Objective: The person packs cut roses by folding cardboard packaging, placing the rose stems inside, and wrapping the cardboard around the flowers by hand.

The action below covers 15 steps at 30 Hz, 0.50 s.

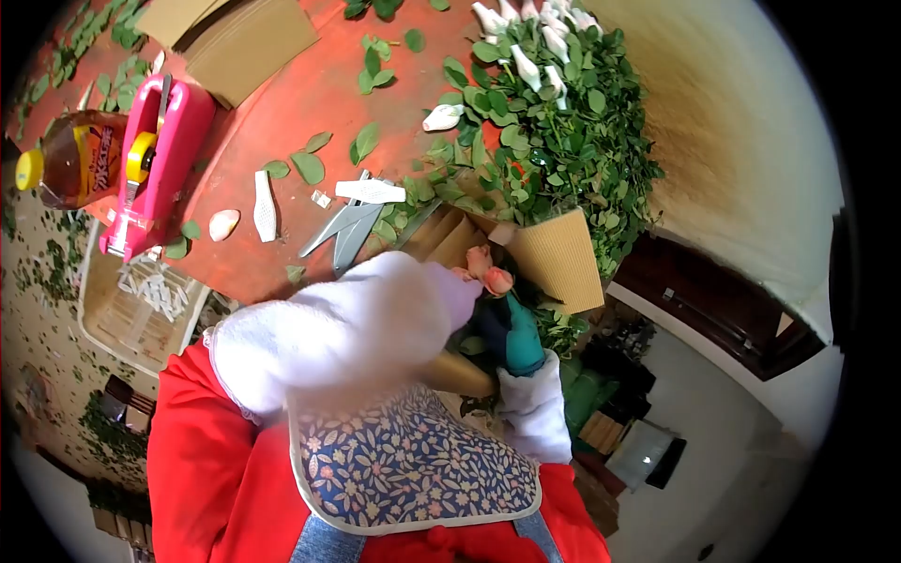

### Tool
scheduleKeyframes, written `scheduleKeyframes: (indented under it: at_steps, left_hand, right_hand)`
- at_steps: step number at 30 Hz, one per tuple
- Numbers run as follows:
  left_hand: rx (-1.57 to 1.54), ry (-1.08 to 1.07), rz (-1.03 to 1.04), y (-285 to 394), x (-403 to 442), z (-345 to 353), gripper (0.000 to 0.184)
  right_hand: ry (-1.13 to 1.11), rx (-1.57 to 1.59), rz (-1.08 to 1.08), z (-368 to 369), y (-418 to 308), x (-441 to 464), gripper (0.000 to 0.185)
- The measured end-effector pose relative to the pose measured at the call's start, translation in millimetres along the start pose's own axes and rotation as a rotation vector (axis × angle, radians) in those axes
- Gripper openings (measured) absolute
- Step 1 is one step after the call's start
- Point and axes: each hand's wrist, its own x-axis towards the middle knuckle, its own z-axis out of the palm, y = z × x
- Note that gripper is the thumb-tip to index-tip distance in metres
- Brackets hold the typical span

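Observation:
Several pink roses (497,281) stand bunched in front of me, beside a corrugated cardboard sheet (563,261). My left hand (457,293), in a lilac glove, is at the rose heads with its fingers drawn together on a rose; the white sleeve hides part of it. In a teal and dark blue glove, my right hand (521,340) is closed just below the blooms, around their stems. Its fingertips are partly hidden. On the red tabletop (258,267), grey scissors (349,230) lie open beyond my left sleeve, with a white netted sleeve (371,191) across them.
A large leafy bunch with white-wrapped buds (556,45) lies at the far right. Left are a pink tape dispenser (174,141), a drink bottle (75,159) and a plastic basket (89,310). A cardboard box (249,56) sits at the back. Loose leaves (308,167) dot the table.

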Motion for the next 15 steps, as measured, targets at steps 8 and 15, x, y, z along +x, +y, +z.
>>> scheduleKeyframes:
  at_steps: [8, 15]
  left_hand:
    - [-0.015, 0.186, -0.034, 8, -48, -58, 0.031]
    - [-0.024, 0.025, -0.035, 13, -15, -38, 0.032]
  right_hand:
    - [0.063, 0.035, 0.027, 13, -4, 0, 0.045]
    - [-0.076, -0.002, -0.030, 0, -10, -2, 0.054]
